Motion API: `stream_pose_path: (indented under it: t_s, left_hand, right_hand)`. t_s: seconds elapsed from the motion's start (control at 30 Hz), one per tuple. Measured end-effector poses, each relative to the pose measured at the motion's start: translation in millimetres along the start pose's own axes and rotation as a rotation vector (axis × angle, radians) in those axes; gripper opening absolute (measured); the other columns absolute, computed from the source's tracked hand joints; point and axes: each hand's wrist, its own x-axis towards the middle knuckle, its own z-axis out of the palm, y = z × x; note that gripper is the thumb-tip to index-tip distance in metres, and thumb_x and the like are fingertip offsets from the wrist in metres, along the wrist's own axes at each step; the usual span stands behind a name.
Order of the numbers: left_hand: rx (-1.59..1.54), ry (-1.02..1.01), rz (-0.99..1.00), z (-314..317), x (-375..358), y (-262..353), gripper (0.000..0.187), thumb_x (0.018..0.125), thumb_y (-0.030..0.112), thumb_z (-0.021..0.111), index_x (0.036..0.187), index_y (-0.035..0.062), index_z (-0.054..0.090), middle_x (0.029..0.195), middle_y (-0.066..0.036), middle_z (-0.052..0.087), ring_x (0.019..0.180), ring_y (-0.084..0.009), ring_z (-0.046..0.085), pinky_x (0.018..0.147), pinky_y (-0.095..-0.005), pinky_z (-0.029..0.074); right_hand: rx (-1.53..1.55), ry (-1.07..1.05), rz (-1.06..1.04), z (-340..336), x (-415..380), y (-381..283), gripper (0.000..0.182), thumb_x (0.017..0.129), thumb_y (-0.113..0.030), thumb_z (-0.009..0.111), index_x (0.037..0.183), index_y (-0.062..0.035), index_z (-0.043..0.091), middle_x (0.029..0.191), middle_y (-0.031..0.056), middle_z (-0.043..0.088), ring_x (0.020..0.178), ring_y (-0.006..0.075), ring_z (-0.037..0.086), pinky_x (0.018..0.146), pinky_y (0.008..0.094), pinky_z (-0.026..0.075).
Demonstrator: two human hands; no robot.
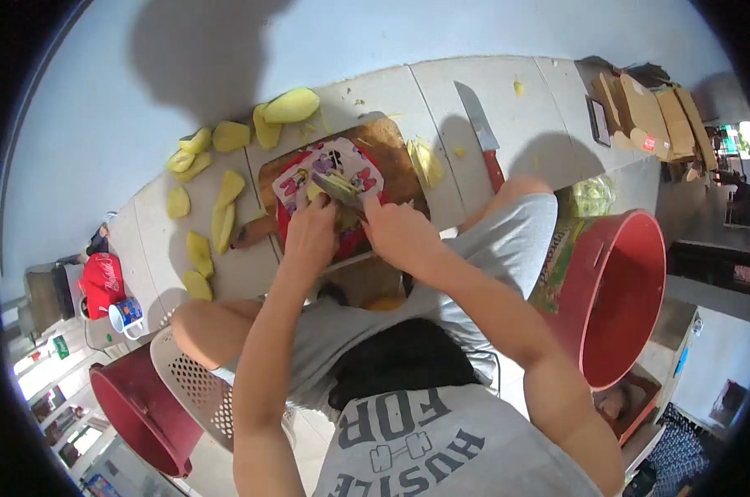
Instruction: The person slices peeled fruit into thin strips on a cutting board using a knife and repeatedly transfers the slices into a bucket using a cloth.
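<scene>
My right hand (400, 236) is closed on a knife (355, 204), its handle hidden in my fist. Thin pale-green slices lie along the blade. Beside it my left hand (310, 232) is bent with fingertips pressed on a peeled yellow-green fruit piece (314, 190), mostly covered by the fingers. Both hands are over a printed red and pink cloth (296, 176) with cartoon figures. The cloth lies on a wooden cutting board (406, 170) whose handle points to the left. A pile of thin cut strips (425, 162) sits at the board's right edge.
Several peeled fruit pieces (292, 106) lie on the tiles left of and behind the board. A second knife (479, 120) with a red handle rests to the right. Red buckets (611, 298) stand either side; a mug (126, 316) and cardboard boxes (644, 116) are farther out.
</scene>
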Motion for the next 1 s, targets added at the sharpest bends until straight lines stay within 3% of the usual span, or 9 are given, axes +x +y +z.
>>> stream_pose_path:
  t_s: [0.07,0.17,0.3,0.37,0.47,0.63,1.0]
  left_hand:
    - [0.015,0.089,0.051,4,3,-4,0.034,0.074,0.001,0.070,0.108,0.0037,0.068,0.108,-0.016,0.064,0.115,-0.0431,0.055,0.090,-0.0474,0.055]
    - [-0.066,-0.057,-0.058,-6,3,1,0.034,0.074,0.001,0.070,0.108,0.0055,0.069,0.108,-0.016,0.064,0.114,-0.0433,0.056,0.090,-0.0478,0.056]
    - [-0.026,-0.006,-0.013,3,-3,-1,0.033,0.075,0.001,0.069,0.107,0.0069,0.069,0.107,-0.016,0.063,0.112,-0.0434,0.057,0.089,-0.0481,0.056]
    - [0.003,0.168,0.094,5,3,-5,0.033,0.074,0.000,0.069,0.107,0.0067,0.069,0.108,-0.016,0.064,0.111,-0.0430,0.058,0.088,-0.0487,0.056]
    - [-0.082,-0.041,-0.051,-5,4,0,0.035,0.073,0.000,0.069,0.108,0.0076,0.070,0.111,-0.015,0.064,0.117,-0.0438,0.055,0.090,-0.0496,0.055]
    - [-0.047,0.075,-0.002,-1,6,-5,0.038,0.073,0.000,0.070,0.110,0.0086,0.070,0.113,-0.015,0.064,0.118,-0.0439,0.054,0.091,-0.0490,0.055]
    - [-0.042,0.027,-0.013,-4,-3,1,0.038,0.076,-0.002,0.066,0.113,0.0046,0.067,0.118,-0.017,0.064,0.117,-0.0450,0.056,0.088,-0.0506,0.057]
  right_hand:
    - [-0.007,0.013,-0.029,-11,-2,-10,0.031,0.100,-0.027,0.056,0.113,0.0000,0.048,0.078,0.0231,0.069,0.075,0.0447,0.070,0.067,0.0551,0.057]
    - [0.013,0.016,-0.034,11,0,10,0.031,0.099,-0.027,0.056,0.113,0.0004,0.049,0.078,0.0236,0.069,0.075,0.0451,0.070,0.067,0.0551,0.057]
    - [0.008,-0.042,-0.023,-9,3,-5,0.031,0.100,-0.027,0.055,0.111,0.0007,0.049,0.077,0.0249,0.069,0.077,0.0461,0.070,0.068,0.0562,0.057]
    - [-0.013,-0.014,-0.040,-7,7,-2,0.030,0.099,-0.027,0.056,0.110,0.0007,0.049,0.077,0.0250,0.069,0.077,0.0461,0.070,0.068,0.0564,0.057]
    - [0.002,-0.005,-0.005,5,0,4,0.029,0.099,-0.026,0.056,0.108,0.0005,0.049,0.077,0.0250,0.069,0.076,0.0461,0.070,0.068,0.0564,0.057]
    - [-0.041,-0.095,-0.059,-20,12,-9,0.027,0.100,-0.024,0.051,0.109,0.0019,0.049,0.082,0.0257,0.070,0.080,0.0445,0.071,0.066,0.0534,0.058]
    - [0.038,-0.060,-0.025,-1,9,3,0.026,0.099,-0.025,0.055,0.104,-0.0004,0.048,0.081,0.0269,0.069,0.080,0.0464,0.070,0.069,0.0566,0.057]
